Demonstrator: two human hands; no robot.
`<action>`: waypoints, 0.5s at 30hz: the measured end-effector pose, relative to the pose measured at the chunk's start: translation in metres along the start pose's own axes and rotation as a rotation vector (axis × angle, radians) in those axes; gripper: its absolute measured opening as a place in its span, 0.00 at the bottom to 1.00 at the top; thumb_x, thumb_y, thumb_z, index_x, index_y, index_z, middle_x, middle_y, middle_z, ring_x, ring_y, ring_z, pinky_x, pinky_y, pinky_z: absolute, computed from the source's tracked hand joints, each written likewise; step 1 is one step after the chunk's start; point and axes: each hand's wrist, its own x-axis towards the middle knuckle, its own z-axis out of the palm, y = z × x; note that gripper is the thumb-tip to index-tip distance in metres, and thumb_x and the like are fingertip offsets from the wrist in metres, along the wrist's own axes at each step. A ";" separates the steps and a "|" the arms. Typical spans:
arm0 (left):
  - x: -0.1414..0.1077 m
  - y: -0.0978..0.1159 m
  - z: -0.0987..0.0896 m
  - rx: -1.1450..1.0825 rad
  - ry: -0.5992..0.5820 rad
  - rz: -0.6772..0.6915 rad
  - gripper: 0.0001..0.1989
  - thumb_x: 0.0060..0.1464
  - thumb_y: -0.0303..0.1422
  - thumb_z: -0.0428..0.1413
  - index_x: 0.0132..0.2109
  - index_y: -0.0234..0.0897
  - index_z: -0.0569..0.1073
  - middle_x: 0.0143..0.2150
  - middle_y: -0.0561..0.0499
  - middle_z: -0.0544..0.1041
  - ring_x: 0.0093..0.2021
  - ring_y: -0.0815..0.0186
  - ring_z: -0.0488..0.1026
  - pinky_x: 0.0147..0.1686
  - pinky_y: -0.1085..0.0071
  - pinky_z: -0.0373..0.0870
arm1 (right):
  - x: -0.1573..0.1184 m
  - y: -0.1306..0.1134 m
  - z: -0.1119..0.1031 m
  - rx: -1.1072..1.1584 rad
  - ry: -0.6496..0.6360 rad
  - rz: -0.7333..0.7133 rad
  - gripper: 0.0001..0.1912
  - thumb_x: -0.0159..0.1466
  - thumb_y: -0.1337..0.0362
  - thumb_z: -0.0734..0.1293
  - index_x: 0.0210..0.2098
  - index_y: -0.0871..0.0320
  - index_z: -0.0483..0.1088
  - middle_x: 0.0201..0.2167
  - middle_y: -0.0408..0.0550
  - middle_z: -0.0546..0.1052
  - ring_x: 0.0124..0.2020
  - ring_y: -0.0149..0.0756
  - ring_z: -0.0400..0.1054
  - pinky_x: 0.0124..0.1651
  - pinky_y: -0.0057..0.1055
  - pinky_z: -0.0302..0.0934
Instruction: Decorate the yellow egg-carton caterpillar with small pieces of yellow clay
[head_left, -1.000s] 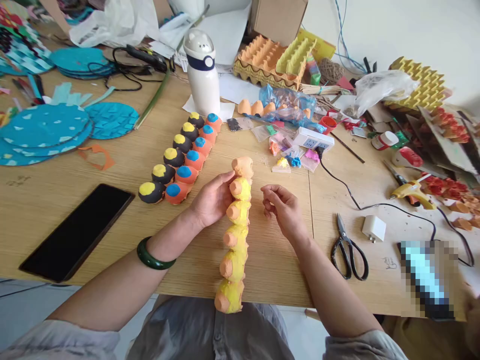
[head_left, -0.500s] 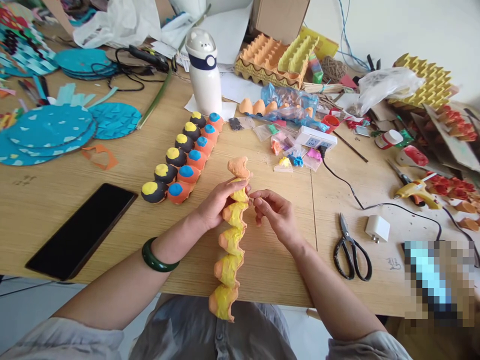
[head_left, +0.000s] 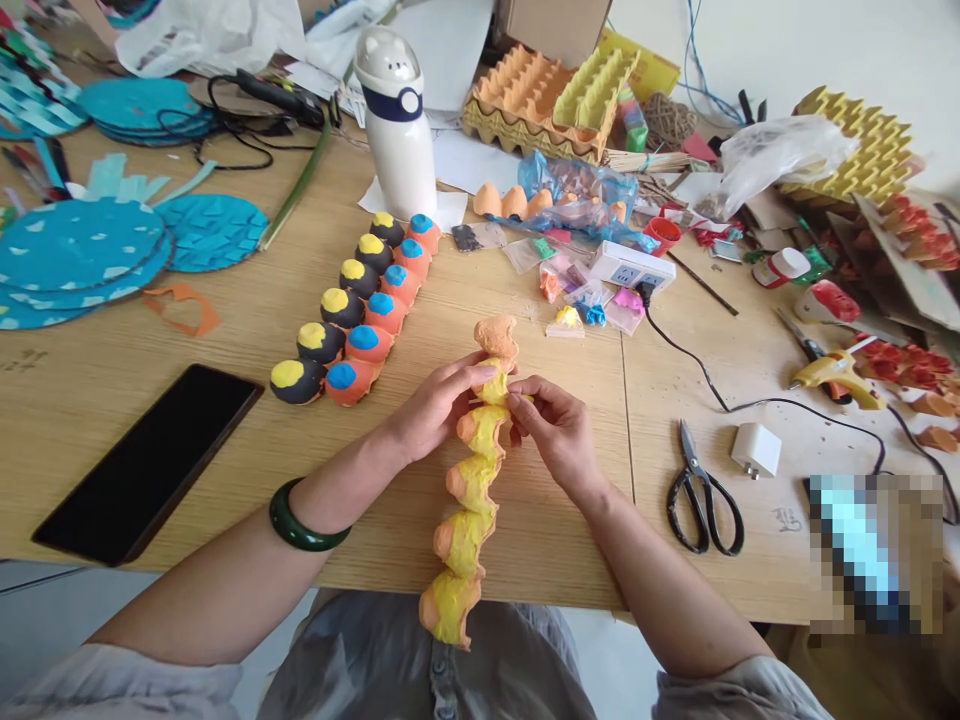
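An orange egg carton strip [head_left: 469, 490] lies lengthwise on the wooden table [head_left: 540, 540], its cups thickly coated with yellow clay. Only the far cup [head_left: 496, 338] stays bare orange. My left hand [head_left: 435, 405] wraps the second cup from the left side, and my right hand [head_left: 559, 435] pinches the yellow clay [head_left: 495, 385] on that cup with its fingertips. A green bangle [head_left: 306, 522] circles my left wrist. Left of the hands lies a second carton strip [head_left: 349, 320] with black, blue and yellow-dotted cups.
A black phone [head_left: 146, 465] lies at left, beside blue paper-covered discs [head_left: 75, 245]. Beyond stand a white bottle [head_left: 394, 125], egg trays [head_left: 536, 105] and a power strip [head_left: 626, 265]. Black scissors [head_left: 701, 510] and a yellow glue gun [head_left: 836, 378] lie at right.
My right hand has moved left from beside the strip and now pinches the second cup. My left hand has closed around that cup from the side.
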 end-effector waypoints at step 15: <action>0.000 -0.009 -0.005 0.171 -0.018 0.133 0.17 0.58 0.40 0.63 0.50 0.35 0.73 0.38 0.49 0.80 0.35 0.62 0.80 0.34 0.68 0.78 | -0.002 -0.001 0.001 -0.010 -0.057 -0.049 0.17 0.63 0.49 0.75 0.37 0.57 0.75 0.28 0.40 0.75 0.21 0.27 0.70 0.26 0.28 0.68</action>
